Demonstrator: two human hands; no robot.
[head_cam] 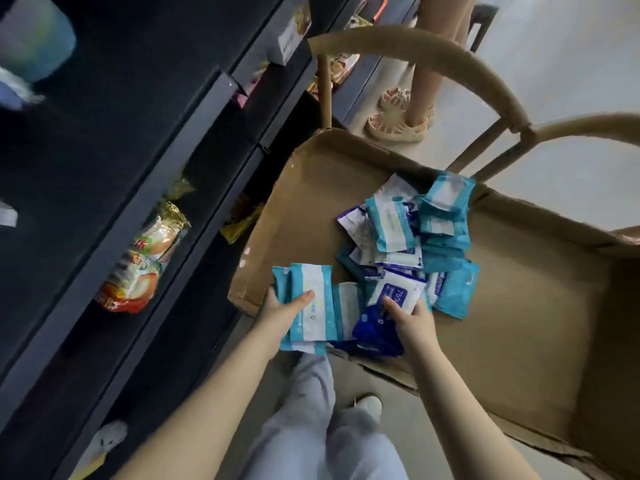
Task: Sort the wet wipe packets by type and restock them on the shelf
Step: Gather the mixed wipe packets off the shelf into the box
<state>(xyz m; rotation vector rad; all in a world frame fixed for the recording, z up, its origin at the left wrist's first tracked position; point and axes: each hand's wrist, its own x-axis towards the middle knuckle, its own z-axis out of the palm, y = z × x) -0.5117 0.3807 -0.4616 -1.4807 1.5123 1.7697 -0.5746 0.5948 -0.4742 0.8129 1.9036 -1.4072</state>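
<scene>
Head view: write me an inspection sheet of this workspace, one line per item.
Surface: open cardboard box, flaps spread, used as the sorting tray.
Job's things: mixed pile of packets in the box; light blue packets and a 75% packet in hand; dark shelf to the left.
Clutter: snack bags on the shelf.
Grips: left hand holds a stack of light blue packets; right hand pinches the 75% packet.
Cables: nothing seen for sure; an orange loop at the top edge is unclear.
Surroundings: wooden chair behind the box; another person's sandalled feet beyond.
</scene>
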